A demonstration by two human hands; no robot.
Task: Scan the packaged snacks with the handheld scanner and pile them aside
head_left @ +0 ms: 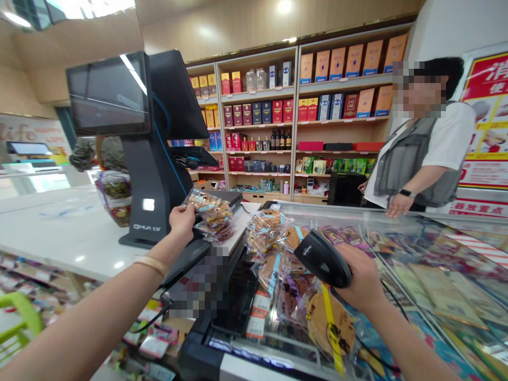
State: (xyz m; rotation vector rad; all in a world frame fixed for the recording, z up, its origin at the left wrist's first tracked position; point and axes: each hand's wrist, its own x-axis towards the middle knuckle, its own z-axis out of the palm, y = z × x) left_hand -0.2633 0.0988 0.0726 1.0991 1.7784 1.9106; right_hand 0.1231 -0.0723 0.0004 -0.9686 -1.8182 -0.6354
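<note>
With closed fingers, my left hand [182,217] grips the edge of some clear-wrapped flat biscuits [216,214] beside the point-of-sale terminal [141,190]. A black handheld barcode scanner [323,257] is wrapped in my right hand [363,278], its head aimed left over the glass. Under and left of the scanner lie more bagged biscuits [265,233] in a loose pile on the glass-topped display case. Nearer to me, a large round biscuit packet [331,320] with a yellow strip lies flat. Its neighbour, a packet with dark lettering, is partly covered by plastic glare.
Below the glass case top [397,211] many packaged goods show. Across it stands a person [420,143] with one hand resting on the glass. Behind are shelves [296,119] of boxes and bottles. The scanner's cable [377,360] trails over the case. A green basket [19,317] is at lower left.
</note>
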